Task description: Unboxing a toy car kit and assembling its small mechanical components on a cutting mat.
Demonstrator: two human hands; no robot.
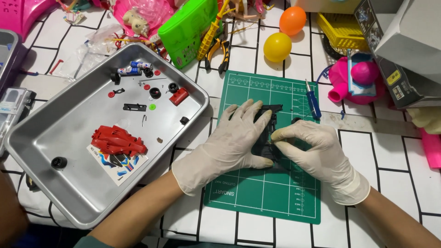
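Black chassis mostly under hands
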